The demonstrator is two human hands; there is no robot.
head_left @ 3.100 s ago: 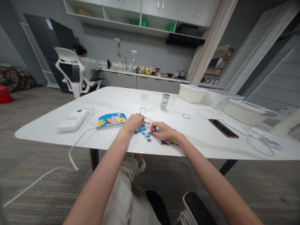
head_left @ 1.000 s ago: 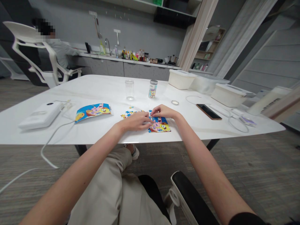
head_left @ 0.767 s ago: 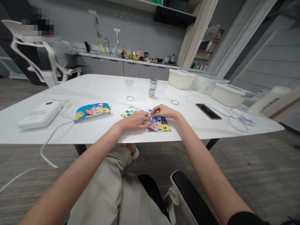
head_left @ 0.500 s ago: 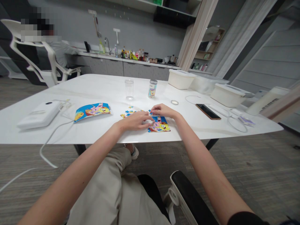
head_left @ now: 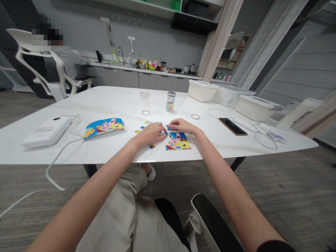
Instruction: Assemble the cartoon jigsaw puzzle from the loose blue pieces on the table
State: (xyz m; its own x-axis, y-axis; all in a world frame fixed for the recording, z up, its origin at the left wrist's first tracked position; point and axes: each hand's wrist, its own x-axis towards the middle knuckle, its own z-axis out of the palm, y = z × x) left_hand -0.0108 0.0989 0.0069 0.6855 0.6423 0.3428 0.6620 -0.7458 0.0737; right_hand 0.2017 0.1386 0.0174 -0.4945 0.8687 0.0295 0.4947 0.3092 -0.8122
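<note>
Glossy white tabletop, cardboard jigsaw pieces, clear glass tumbler, rough woven carpet.

White table carrying: assembled puzzle section; loose pieces; printed pouch; glass; jar; ring; phone; white tubs; clear tub; white box; cable trailing off the edge

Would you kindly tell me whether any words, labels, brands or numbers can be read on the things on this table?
No text can be read.
Cartoon pouch: printed pictures, no legible lettering.
Small jar: label too small to read.
White power bank: small dark mark, too blurred to read.
</note>
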